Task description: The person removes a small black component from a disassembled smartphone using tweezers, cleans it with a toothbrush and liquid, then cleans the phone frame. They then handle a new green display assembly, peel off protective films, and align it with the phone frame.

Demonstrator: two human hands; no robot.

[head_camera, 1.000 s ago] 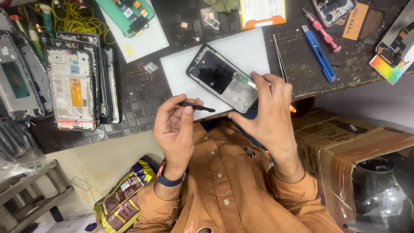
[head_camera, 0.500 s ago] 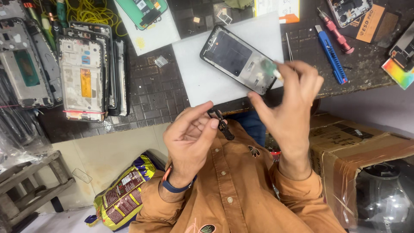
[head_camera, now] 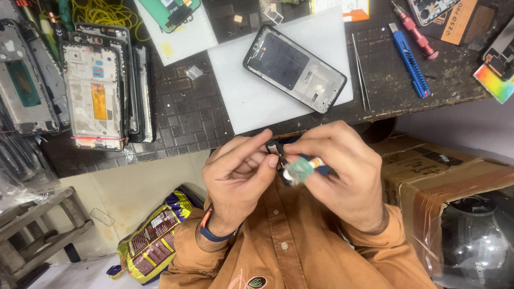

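Both hands (head_camera: 300,176) pinch a small green part (head_camera: 301,169).

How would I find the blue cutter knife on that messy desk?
Start at the white foam sheet in the middle of the dark desk, where a phone frame lies. Look right, past the thin metal tweezers. The cutter knife lies slanted there: long, flat and bright blue, unlike the round red screwdriver beside it.

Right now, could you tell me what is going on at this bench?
A person in an orange shirt holds a small dark part with a green piece on it, pinched between the left hand and right hand, close to the chest. On the bench, a phone frame lies on a white sheet, with tweezers and a blue utility knife beside it. More phone frames are stacked to one side.
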